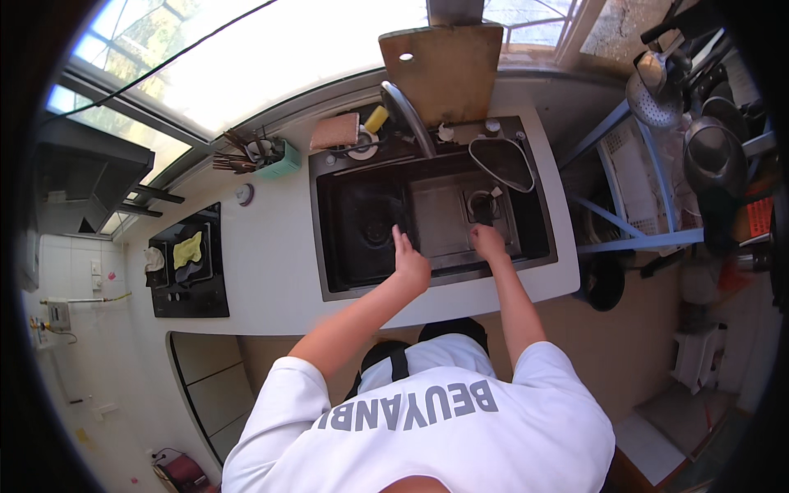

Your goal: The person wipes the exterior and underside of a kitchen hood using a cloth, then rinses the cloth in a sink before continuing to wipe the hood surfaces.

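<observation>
A dark kitchen sink [363, 185] lies before me, set in a white countertop [265, 246]. Over its near edge, around the middle, I hold my left hand [412, 262] with the fingers extended and nothing in it. My right hand [489, 241] is above the right part of the basin, fingers curled, just below the round drain [482, 203]. Something dark lies between it and the drain; whether the hand grips it is unclear. A curved metal faucet [410, 117] reaches over the sink's back edge. A triangular mesh strainer [502, 164] rests at the back right corner.
Behind the faucet leans a wooden cutting board [441, 74]. A green utensil holder [280, 161] with chopsticks, a pink sponge cloth [335, 130] and a yellow sponge [376, 119] stand at the back. Left is a black gas stove [188, 271]; right, a blue rack [653, 240] with hanging ladles.
</observation>
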Available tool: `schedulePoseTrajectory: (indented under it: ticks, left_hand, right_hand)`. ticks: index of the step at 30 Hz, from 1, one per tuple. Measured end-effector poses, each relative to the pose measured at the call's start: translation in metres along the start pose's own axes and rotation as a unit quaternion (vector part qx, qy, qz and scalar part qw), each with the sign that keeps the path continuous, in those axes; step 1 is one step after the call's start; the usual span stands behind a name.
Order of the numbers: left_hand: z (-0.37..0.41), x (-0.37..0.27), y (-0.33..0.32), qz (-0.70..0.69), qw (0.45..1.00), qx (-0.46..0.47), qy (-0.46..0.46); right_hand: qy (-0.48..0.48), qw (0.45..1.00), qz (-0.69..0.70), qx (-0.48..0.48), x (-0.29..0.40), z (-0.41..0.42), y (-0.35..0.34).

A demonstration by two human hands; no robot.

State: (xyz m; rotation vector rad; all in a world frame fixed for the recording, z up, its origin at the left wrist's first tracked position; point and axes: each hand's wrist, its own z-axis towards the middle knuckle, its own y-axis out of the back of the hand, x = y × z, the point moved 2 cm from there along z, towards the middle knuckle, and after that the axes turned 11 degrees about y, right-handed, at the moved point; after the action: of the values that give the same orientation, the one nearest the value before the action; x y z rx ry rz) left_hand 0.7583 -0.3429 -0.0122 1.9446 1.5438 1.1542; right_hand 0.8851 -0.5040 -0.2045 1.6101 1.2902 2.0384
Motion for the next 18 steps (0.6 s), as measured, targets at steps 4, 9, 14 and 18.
schedulePoseTrajectory:
  ticks: [4, 9, 14, 18]
  left_hand:
    - [-0.073, 0.072, -0.038, -0.319, 0.904, -0.283, -0.029]
    - [-0.212, 0.167, -0.155, -0.347, 0.923, 0.010, 0.168]
    - [-0.336, 0.203, -0.268, -0.770, 0.601, -0.102, 0.187]
    - [-0.393, 0.208, -0.293, -0.920, 0.290, -0.208, 0.162]
  right_hand:
    - [0.033, 0.973, -0.030, -0.228, 0.057, -0.005, 0.034]
    - [-0.053, 0.947, 0.117, -0.294, 0.025, -0.019, 0.007]
    - [-0.016, 0.794, 0.604, -0.073, 0.268, -0.056, -0.051]
    - [0.081, 0.733, 0.634, 0.235, 0.521, -0.163, -0.098]
